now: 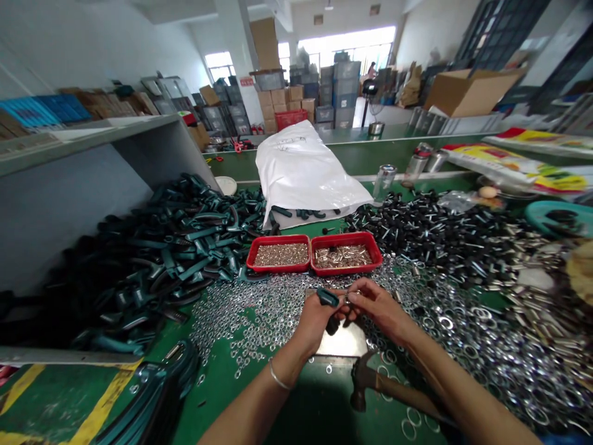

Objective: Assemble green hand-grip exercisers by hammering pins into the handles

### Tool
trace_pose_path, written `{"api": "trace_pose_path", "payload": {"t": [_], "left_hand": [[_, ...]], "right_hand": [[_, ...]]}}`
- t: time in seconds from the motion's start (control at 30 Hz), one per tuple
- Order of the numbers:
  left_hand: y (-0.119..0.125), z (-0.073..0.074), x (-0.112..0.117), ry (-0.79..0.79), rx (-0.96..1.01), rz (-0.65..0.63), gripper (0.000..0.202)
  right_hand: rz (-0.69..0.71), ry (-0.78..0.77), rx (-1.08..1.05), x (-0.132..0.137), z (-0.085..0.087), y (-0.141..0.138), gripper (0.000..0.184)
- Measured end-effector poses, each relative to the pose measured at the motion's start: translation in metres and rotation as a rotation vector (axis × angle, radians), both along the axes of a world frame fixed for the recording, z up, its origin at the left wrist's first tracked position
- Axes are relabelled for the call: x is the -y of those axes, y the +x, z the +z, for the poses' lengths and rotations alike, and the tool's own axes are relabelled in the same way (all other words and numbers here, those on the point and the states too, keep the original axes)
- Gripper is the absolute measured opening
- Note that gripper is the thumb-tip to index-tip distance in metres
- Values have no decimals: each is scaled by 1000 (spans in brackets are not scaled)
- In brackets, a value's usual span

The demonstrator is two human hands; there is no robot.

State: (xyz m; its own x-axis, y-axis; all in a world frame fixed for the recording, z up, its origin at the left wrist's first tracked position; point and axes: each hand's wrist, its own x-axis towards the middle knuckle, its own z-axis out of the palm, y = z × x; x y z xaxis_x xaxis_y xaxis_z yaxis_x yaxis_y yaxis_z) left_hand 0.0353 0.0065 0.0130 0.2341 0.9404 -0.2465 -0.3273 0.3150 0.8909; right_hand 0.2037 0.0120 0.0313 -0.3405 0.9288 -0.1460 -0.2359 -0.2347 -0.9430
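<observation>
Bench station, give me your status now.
Left hand gripping dark green plastic handle. Right hand pinching small metal part at it. Hammer below, loose washers around.

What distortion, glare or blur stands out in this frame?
In the head view, wide-angle bending curves the shelf edge; the far windows blow out to white; the washers at lower right smear with blur; the left hand, right hand and dark green handle are fairly sharp.

A green workbench (217,402) is carrying scattered steel washers (250,315), two red trays (278,253), a hammer (365,377), a heap of dark green handles (171,247) and a white plastic sack (301,173).
</observation>
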Motion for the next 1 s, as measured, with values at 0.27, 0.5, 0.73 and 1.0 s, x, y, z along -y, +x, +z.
{"api": "trace_pose_path", "payload": {"t": [0.27,0.5,0.73,1.0], "left_hand": [[-9,-5,-1,126,-154,-76,23],[-28,6,-18,133,-216,-133,50],[-2,-13,-31,155,-324,42,41],[13,-14,-22,123,-312,83,35]], "right_hand": [[42,-236,-93,-7,-12,8,27],[-95,4,175,-21,-5,23,26],[-227,96,190,-11,-1,8,27],[-366,82,197,2,3,-16,27]]}}
